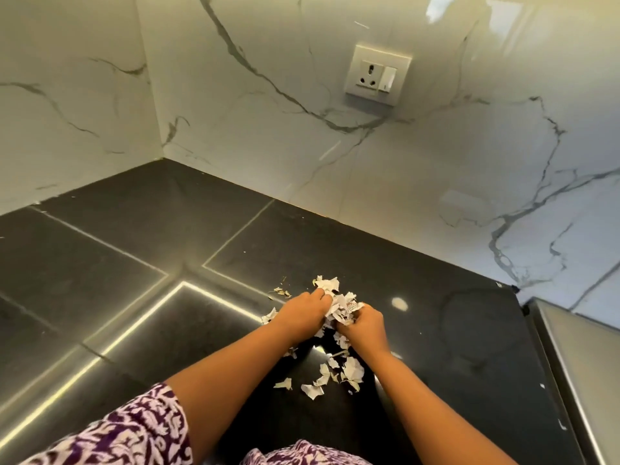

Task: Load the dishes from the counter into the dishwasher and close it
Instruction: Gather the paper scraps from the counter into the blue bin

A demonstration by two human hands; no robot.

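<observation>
Fingers (320, 296) of our left hand (303, 310) and right hand (364, 327) curl together round a heap of torn paper scraps (339, 302), thin, white and ragged-edged, at the middle of the counter (436, 263), with looser flakes (352, 370) lying between our forearms. We see the counter as a glossy black slab with straight joint lines, its dark surface spreading wide to our left and toward the far corner. It is bounded behind by a veined white marble wall (369, 169) carrying a square socket plate (378, 74), and ends at right beside a brushed metal edge (577, 364).
</observation>
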